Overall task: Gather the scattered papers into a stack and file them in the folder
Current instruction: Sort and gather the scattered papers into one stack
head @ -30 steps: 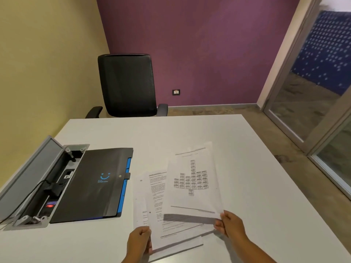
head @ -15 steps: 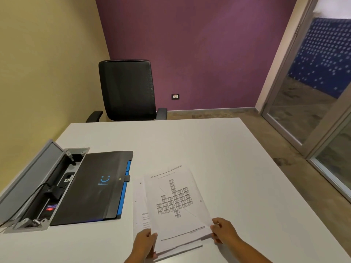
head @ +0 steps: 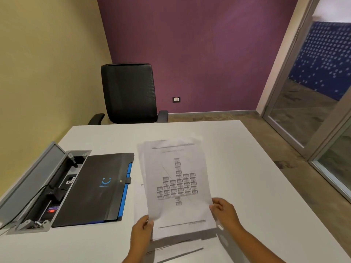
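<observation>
Lifted now – papers [head: 176, 186] held by left hand [head: 141, 231] and right hand [head: 225, 211].

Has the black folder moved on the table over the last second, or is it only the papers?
No. The black folder still lies flat against the open cable box at the table's left; only the papers shifted.
</observation>
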Demonstrator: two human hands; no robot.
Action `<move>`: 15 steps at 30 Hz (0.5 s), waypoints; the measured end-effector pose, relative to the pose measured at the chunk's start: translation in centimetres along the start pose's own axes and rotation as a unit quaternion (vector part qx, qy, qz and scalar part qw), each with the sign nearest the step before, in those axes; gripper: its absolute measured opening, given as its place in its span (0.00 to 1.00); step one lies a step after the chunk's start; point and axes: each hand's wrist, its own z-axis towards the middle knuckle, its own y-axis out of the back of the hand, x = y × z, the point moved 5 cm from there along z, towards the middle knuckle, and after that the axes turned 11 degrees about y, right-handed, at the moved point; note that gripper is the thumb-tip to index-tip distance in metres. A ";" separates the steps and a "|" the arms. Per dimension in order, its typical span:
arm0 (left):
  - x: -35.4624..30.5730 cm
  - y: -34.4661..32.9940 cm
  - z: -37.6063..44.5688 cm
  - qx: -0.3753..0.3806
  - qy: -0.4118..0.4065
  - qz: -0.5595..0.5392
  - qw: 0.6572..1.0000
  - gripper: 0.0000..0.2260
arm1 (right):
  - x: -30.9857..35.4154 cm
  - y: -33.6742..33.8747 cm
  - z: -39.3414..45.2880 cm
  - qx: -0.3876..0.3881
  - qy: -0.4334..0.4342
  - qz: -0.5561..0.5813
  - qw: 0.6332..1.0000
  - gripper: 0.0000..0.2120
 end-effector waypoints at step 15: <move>-5.6 0.1 -3.0 -0.003 -0.110 -0.087 0.990 0.11 | 9.0 -2.0 -0.8 0.050 0.200 0.153 0.966 0.16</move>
